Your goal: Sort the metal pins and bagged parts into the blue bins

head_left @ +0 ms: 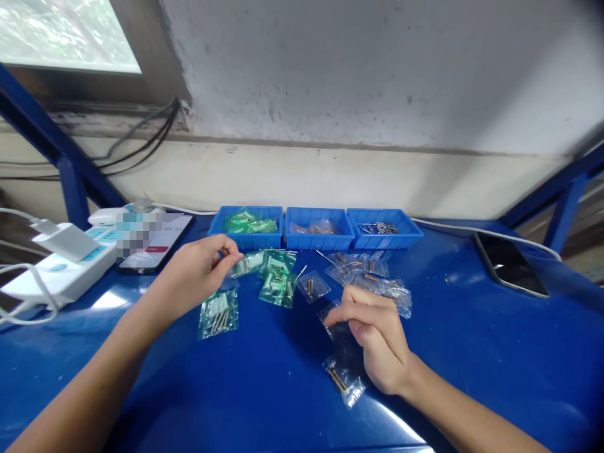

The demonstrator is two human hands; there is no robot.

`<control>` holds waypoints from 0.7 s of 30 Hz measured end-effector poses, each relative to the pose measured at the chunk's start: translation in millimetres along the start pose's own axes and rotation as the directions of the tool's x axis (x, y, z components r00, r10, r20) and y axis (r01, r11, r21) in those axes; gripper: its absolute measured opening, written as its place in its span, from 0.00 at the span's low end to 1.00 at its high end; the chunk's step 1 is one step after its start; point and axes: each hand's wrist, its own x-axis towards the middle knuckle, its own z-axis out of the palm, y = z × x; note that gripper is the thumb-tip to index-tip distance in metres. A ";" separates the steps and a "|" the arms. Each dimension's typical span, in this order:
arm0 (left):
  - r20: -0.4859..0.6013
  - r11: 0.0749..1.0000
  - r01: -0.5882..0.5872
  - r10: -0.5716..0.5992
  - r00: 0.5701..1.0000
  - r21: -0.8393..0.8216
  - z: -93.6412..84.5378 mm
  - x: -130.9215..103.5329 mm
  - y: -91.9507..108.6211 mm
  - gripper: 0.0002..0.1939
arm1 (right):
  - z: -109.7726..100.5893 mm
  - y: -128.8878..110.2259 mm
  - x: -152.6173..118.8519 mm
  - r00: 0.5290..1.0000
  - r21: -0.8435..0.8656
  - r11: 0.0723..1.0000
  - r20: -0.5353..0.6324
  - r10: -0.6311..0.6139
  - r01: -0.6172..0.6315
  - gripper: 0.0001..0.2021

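Note:
My left hand (201, 270) is closed in a pinch at the edge of a green-tinted plastic bag (250, 263) with pale pieces inside. Below it lies another green bag (219, 313) holding pale plugs and metal screws. More green bags (277, 284) overlap just to the right. My right hand (380, 333) has its index finger stretched to a small clear bag (334, 322) on the table, the thumb apart from that fingertip. Nearer me is a clear bag (342, 376) with brass-coloured screws. Clear bags of screws (361, 269) lie in a group behind my right hand.
Three blue bins stand along the back: green bags in the left bin (248, 240), clear bags in the middle bin (318, 241), loose metal pieces in the right bin (389, 241). A power strip (56, 277) and phone (155, 248) sit left; another phone (509, 264) lies right.

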 end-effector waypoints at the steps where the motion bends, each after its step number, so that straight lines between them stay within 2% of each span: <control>1: -0.071 0.998 0.019 -0.023 0.997 -0.059 1.0 -2.7 8.4 0.08 | 1.0 -2.6 -0.9 1.000 0.002 1.000 -0.005 0.012 -0.012 0.17; 2: -0.135 0.993 0.016 -0.032 0.990 -0.117 3.8 -5.7 16.8 0.08 | 2.5 -4.6 -1.6 1.000 0.000 1.000 0.007 0.028 -0.028 0.17; 5: -0.148 0.968 -0.045 0.008 0.989 -0.247 19.3 -14.5 38.1 0.07 | 9.0 -7.0 -2.2 0.993 -0.019 0.998 0.106 0.056 -0.054 0.18; 9: -0.070 0.901 -0.081 0.057 0.996 -0.426 37.6 -21.4 52.2 0.08 | 16.9 -4.7 -2.0 0.979 -0.032 0.999 0.204 0.001 0.006 0.18; 12: -0.022 0.841 -0.034 0.027 0.999 -0.540 43.0 -23.2 54.4 0.09 | 18.4 -3.1 -2.3 0.981 -0.043 0.999 0.193 0.003 0.005 0.19; 15: 0.003 0.760 0.005 -0.004 1.000 -0.650 46.9 -24.9 54.7 0.08 | 17.5 0.0 -2.0 0.987 -0.054 0.997 0.148 0.067 -0.060 0.19; 18: -0.024 0.698 -0.010 -0.010 1.000 -0.716 51.8 -27.5 55.1 0.07 | 17.3 6.7 1.6 0.979 -0.019 0.986 0.115 0.167 -0.166 0.19; 21: -0.119 0.731 -0.126 0.061 0.991 -0.670 55.0 -30.6 54.4 0.06 | 16.5 13.8 10.2 0.935 0.205 0.914 0.133 0.328 -0.350 0.18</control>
